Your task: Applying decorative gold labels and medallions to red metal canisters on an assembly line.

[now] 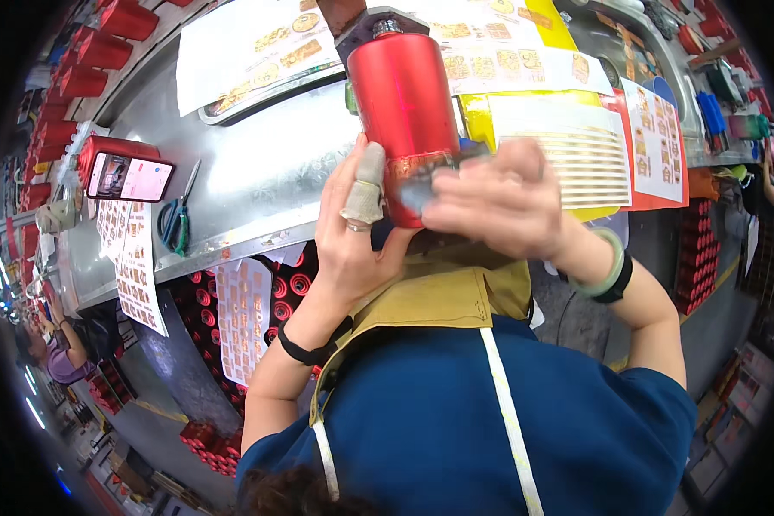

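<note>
A small workshop for labelling red cylinders is shown. A long sheet-metal bench (258, 172) is spread with white sheets of gold stickers (245, 47), green-handled scissors (177, 222) are laid on it, and rows of red cylindrical tubes (69, 82) are stacked along its far edge and beneath it.

The red cylinder (402, 107) looks like smooth metal with a satin sheen, its near band worn and rough. The bench (258, 172) is dull, scuffed sheet metal. Sticker sheets (245, 43) are glossy paper. The phone (130, 176) screen is glossy. A matt cloth wrap covers one left finger (365, 185).
</note>
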Available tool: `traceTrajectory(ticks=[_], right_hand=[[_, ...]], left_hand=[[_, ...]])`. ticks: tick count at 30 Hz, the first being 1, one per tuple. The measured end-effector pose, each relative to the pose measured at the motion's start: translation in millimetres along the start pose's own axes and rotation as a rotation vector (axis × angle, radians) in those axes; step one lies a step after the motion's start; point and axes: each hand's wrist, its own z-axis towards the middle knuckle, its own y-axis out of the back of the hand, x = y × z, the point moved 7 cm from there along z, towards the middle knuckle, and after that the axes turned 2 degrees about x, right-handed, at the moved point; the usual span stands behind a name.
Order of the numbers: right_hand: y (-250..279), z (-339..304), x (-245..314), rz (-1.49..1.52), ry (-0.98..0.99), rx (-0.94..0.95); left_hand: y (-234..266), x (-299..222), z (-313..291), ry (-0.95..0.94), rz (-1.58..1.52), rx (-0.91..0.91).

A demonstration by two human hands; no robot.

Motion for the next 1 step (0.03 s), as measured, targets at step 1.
traceTrajectory(ticks=[1], right_hand=[[-0.7,0.8,-0.7,0.004,0.004,0.001]], left_hand=[[-1.3,2.6,-3.1,0.029,-0.014,0.041]])
